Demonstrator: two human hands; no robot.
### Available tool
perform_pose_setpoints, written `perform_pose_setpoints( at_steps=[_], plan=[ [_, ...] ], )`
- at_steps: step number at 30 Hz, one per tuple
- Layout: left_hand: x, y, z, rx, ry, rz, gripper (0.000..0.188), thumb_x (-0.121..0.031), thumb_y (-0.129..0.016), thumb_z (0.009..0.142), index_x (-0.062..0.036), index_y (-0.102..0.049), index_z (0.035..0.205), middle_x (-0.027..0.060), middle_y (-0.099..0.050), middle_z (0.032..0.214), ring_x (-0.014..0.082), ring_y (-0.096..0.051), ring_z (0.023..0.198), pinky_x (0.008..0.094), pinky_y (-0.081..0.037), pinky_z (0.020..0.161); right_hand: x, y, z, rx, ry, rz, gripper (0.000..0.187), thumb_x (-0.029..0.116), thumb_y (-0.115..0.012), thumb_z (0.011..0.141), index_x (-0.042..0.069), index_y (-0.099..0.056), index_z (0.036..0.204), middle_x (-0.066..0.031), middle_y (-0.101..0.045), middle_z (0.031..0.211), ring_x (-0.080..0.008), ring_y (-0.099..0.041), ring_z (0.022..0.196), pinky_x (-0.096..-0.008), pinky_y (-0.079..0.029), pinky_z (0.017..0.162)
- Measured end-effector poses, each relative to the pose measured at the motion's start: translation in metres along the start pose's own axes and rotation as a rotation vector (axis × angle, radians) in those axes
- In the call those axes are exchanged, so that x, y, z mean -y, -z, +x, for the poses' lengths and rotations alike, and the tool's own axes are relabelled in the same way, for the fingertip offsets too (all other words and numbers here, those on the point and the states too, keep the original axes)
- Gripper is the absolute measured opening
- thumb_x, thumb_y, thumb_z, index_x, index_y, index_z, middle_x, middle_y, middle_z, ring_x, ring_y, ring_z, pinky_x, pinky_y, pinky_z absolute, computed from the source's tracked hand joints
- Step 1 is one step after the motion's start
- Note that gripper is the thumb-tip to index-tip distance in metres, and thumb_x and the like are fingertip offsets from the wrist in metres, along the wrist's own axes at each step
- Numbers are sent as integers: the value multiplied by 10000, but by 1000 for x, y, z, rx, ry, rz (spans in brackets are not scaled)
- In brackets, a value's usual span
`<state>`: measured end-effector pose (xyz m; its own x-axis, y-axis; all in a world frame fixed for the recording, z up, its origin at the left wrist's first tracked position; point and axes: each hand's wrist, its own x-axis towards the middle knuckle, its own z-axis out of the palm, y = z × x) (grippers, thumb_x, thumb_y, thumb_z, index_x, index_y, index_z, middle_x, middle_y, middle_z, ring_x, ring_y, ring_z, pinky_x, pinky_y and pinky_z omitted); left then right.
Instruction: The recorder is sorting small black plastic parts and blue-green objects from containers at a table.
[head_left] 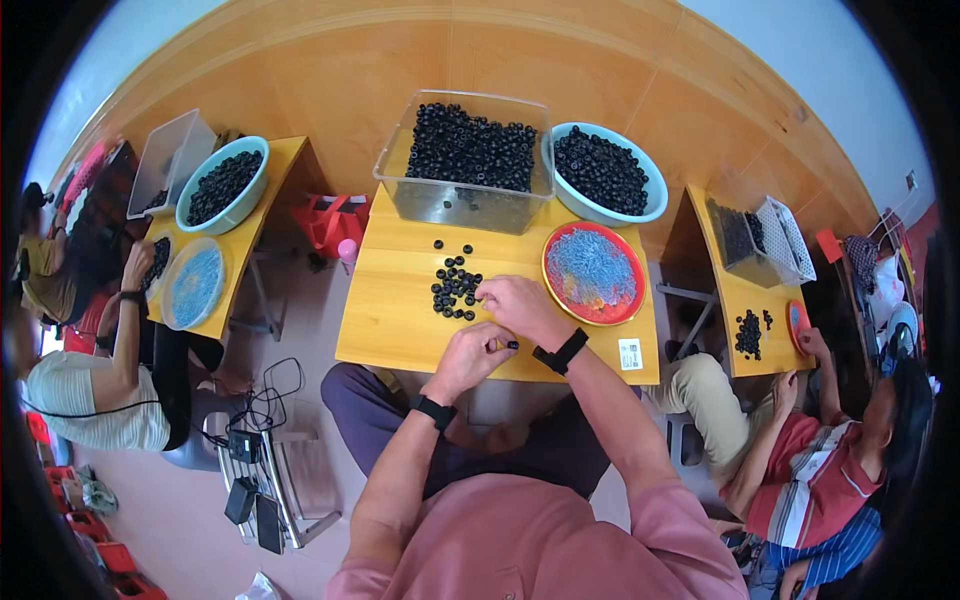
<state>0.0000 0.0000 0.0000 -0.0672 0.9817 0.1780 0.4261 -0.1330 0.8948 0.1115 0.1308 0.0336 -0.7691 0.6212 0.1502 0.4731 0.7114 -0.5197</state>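
My left hand [468,358] is closed, thumb and fingers pinching a small black ring-shaped part [513,345] just over the table's front edge. My right hand [522,306] crosses above it, its curled fingertips at the right side of a loose group of black ring-shaped parts [447,292] on the yellow table [385,320]. What those fingertips hold, if anything, is too small to make out. Right of that hand is a red tray with a yellow rim [548,262], heaped with small pale-blue thin pieces [592,262].
A clear plastic bin [470,212] of black parts stands at the table's back, beside a light-blue basin [655,190] of the same. People sit at yellow tables on both sides. A metal stool [285,490] with cables and a red bag [330,222] are on the left.
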Motion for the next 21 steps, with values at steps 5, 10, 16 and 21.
perform_pose_setpoints(
  at_steps=[5,10,16,21],
  plan=[
    [-2,0,-3,4,9,13,171,-117,-797,834,-21,-737,962,105,-663,800,244,-626,696,385,-524,683,8,7,-2,98,-21,-90,130,115,-632,873,64,-741,922,-155,-751,938,-372,-721,905,-496,-553,789],
    [4,-2,-1,-27,-41,-29,164,-111,-819,841,-22,-740,953,67,-625,756,170,-581,662,332,-496,637,1,10,-7,-34,-106,10,130,110,-648,874,49,-726,959,-183,-750,946,-392,-720,915,-499,-557,800],
    [2,2,0,-8,-15,-16,170,-116,-822,843,-18,-747,960,66,-638,768,167,-585,666,328,-501,643,-4,7,-2,-18,-196,19,176,82,-613,886,31,-707,1025,-208,-745,991,-411,-712,951,-519,-549,832],
    [0,2,0,-16,-19,-20,171,-115,-821,841,-17,-749,960,66,-638,768,162,-586,668,325,-502,642,-5,-2,6,-124,-196,8,201,60,-599,874,32,-713,1037,-219,-737,1012,-419,-703,961,-529,-543,835]
  ],
)
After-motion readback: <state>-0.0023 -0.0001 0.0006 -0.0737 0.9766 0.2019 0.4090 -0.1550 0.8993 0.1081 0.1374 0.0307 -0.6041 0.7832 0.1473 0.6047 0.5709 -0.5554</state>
